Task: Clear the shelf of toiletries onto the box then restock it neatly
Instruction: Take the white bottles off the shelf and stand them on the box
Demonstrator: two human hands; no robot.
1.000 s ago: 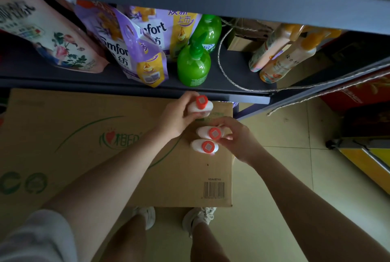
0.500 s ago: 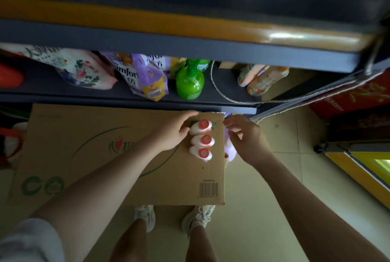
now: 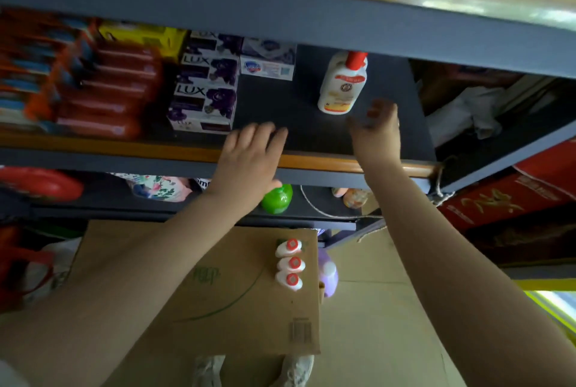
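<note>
Both hands are seen raised to the middle shelf (image 3: 311, 124), neither holding anything. The left hand (image 3: 249, 162) is spread flat, fingers straight, over the shelf's front edge just right of the soap boxes. The right hand (image 3: 378, 130) is blurred, fingers loosely apart, just beside the base of a white lotion bottle with a red cap (image 3: 343, 84); contact with the bottle cannot be told.

The lotion bottle is seen upright on the dark shelf surface, alone on the right part. At left the shelf is stocked: purple LUX soap boxes (image 3: 204, 96) stacked in a column, a white soap box (image 3: 268, 68) behind them, a yellow pack (image 3: 143, 40) further back, red soap packs (image 3: 106, 96) stacked at left; the far-left packs are too blurred to name.

Below, three white bottles with red caps (image 3: 291, 265) are lined up in a row, touching, near the right edge of the cardboard box (image 3: 233, 308), seen from above. A purple bottle (image 3: 327, 274) is seen just beside the box's right edge, partly hidden by it.

On the lower shelf (image 3: 311, 210) a green bottle (image 3: 277, 199) is partly covered by the left wrist, a floral pouch (image 3: 159, 188) lies to its left, and a string (image 3: 314, 208) is looped across the surface. Red packaging (image 3: 505, 199) is seen at right, beyond the shelf frame.
</note>
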